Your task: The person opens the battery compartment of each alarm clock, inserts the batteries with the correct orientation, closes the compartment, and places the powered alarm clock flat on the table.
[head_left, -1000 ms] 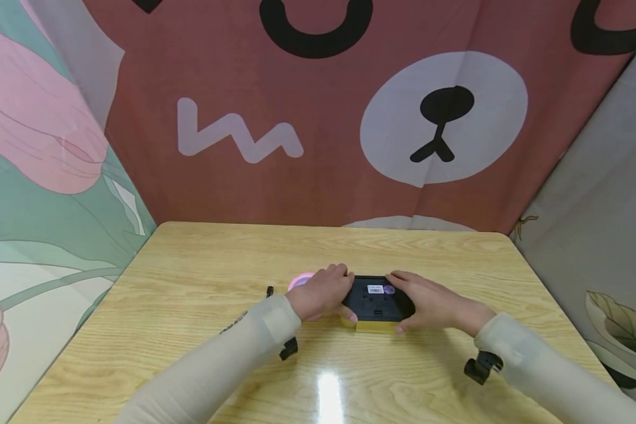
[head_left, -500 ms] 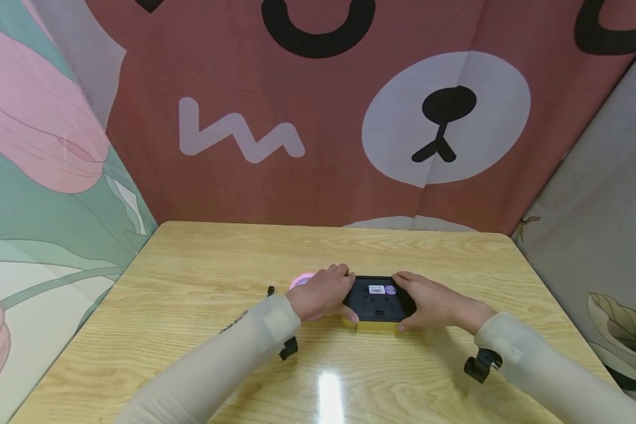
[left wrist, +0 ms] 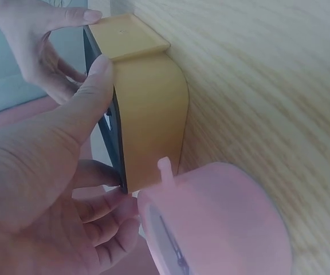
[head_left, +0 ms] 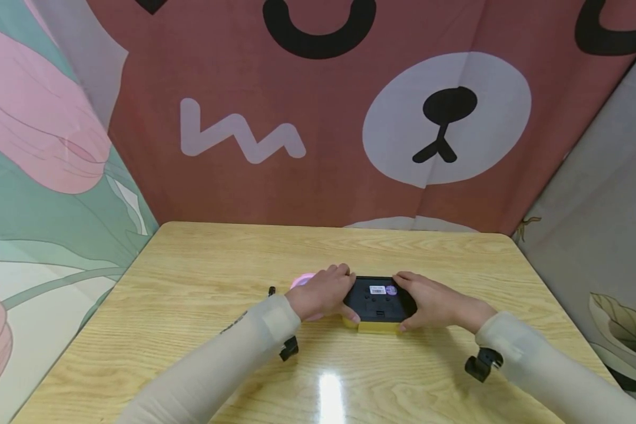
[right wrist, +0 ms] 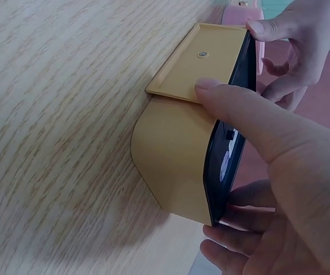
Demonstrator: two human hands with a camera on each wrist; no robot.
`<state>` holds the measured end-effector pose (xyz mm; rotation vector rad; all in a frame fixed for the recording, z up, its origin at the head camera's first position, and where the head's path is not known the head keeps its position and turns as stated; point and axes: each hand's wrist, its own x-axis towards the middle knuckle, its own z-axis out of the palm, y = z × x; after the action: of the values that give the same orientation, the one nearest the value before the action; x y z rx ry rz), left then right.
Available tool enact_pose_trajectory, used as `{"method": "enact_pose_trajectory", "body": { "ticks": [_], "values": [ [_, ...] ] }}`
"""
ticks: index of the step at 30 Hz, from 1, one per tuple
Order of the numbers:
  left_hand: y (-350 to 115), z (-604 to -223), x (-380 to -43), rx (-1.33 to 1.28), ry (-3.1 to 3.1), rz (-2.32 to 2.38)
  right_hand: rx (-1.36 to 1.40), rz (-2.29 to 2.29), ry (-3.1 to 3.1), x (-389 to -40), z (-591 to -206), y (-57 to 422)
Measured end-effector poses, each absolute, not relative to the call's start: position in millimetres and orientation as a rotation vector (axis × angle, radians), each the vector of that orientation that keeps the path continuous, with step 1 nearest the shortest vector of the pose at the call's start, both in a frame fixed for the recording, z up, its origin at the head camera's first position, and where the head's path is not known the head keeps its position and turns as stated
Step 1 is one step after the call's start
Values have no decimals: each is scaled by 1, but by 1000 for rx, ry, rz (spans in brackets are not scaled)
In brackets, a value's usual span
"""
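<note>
A yellow case with a black back [head_left: 380,306] lies back upward on the table, a white label and a round purple sticker on it. My left hand [head_left: 325,291] grips its left edge, thumb on the near side and fingers at the far corner. My right hand [head_left: 436,303] holds the right edge in the same way. In both wrist views the case's yellow side [left wrist: 153,114] shows curved, and a small screw sits in its yellow near panel [right wrist: 202,71]. Close beside my left fingers stands a pink round clock [left wrist: 222,217], mostly hidden behind that hand in the head view.
The wooden table [head_left: 217,253] runs back to a brown bear-print cloth [head_left: 318,176]. Printed cloths hang at the left and right too. Black camera mounts [head_left: 483,365] hang from the wrists near the tabletop.
The upper fingers of my right hand have slid slightly right along the far edge of the case. Otherwise both hands and the case stay in place.
</note>
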<state>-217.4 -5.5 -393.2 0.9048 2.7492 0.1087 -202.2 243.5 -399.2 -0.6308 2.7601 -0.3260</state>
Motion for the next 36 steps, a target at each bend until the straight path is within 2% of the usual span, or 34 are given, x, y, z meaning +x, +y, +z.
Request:
{"method": "enact_pose_trajectory", "body": {
  "ticks": [36],
  "values": [
    [-8, -392, -221, 908, 2753, 131, -684, -368, 2835, -199, -388, 243]
  ]
}}
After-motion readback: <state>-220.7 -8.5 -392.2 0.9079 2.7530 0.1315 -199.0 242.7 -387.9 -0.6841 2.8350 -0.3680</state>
